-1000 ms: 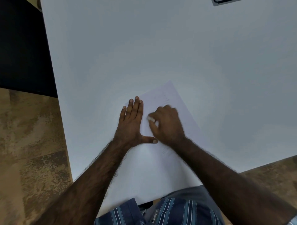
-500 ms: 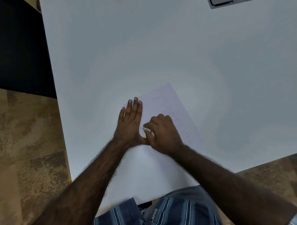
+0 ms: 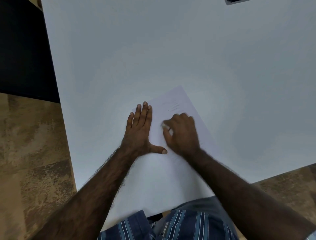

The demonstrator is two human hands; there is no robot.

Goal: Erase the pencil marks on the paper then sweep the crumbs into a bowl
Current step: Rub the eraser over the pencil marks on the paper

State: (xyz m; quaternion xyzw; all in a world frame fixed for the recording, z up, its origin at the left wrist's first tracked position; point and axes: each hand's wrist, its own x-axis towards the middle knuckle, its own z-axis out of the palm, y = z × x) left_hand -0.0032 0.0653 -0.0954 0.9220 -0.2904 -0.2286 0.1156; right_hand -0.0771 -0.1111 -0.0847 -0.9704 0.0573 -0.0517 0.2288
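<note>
Paper (image 3: pixel 172 179) lies lengthwise, far corner angled right.

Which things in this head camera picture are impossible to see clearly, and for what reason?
- Eraser: only a pale tip shows; the right hand covers the rest and is blurred by motion.
- Pencil marks: faint strokes, too small to read.
- Paper under the left hand: hidden by hand and forearm.
- Dark object: cut off by the top edge.
- Bowl and crumbs: none visible.

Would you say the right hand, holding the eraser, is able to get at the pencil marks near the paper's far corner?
Probably yes: the right hand sits just short of the pencil marks, with bare paper between.
</note>
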